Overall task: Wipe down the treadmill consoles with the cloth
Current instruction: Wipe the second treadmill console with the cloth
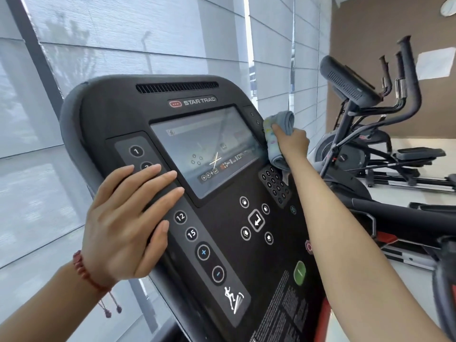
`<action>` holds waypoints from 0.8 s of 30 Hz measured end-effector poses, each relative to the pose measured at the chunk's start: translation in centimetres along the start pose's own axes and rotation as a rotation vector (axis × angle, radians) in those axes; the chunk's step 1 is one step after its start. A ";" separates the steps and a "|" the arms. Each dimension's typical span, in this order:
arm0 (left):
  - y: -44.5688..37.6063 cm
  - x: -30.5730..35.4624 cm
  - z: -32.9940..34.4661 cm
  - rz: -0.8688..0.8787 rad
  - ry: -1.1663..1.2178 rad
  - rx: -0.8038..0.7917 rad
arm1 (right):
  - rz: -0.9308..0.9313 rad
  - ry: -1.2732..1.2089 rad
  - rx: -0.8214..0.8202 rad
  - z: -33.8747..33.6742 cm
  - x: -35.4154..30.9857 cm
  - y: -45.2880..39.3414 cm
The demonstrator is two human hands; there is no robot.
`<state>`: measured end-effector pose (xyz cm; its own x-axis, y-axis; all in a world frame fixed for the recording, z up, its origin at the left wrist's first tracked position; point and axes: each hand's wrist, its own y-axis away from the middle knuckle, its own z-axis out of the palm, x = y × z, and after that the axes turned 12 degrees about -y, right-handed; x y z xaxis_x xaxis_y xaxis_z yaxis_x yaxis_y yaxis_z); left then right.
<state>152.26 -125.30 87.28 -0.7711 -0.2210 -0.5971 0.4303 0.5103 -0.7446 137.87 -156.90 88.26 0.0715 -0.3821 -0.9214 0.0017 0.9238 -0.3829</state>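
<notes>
Right hand (pixel 292 141) grips a bunched cloth (pixel 280 134) — fingers curled round it, pressing it against the right edge of the treadmill console (pixel 118 107), just right of the screen (pixel 209 149) and just above the number keypad (pixel 275 185). Cloth is pale blue-grey with a lighter patterned patch facing the console; a fold sticks up above the hand and another hangs below it, touching the console's upper right side.

Left hand (pixel 128 218) is flat and open, fingers straight and together, palm on the left side of the console. It covers the middle of the left button strip (pixel 192 233); buttons 1, 12, 15, plus and minus show above and below it. Fingertips reach close to the screen's lower left corner. Red beaded bracelet (pixel 86 275) on the left wrist, two cords dangling.

Console is black, tilted in view, logo above the screen, vent slot (pixel 177 87) along the top. Screen shows faint graphics and reflections. Below it: arrow buttons round an enter key (pixel 256 219), green oval button (pixel 299 272) nearer, small print beside that.

Behind the console — grey window blinds (pixel 123 33) across the left and far side. Far right: an elliptical trainer (pixel 385 124) with its own console and upright handles, standing well apart on a pale floor against a brown wall (pixel 370 33). A paper sheet (pixel 435 62) is fixed to that wall; edge of a round clock (pixel 448 6) at top right.
</notes>
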 end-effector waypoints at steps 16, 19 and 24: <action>0.6 0.3 -0.4 -0.004 -0.139 -0.094 | 0.220 0.048 0.146 -9.1 7.9 11.3; 1.0 0.9 -0.9 -0.054 -0.174 -0.136 | 0.231 0.061 0.127 -9.6 7.3 12.8; 2.0 3.0 -2.7 -0.208 -0.144 -0.144 | 0.205 0.016 0.053 -9.4 5.5 15.6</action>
<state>149.55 -122.70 84.76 -0.7570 -0.4433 -0.4801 0.1911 0.5524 -0.8114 128.92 -144.86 76.59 0.0601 -0.1858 -0.9807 0.0409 0.9822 -0.1836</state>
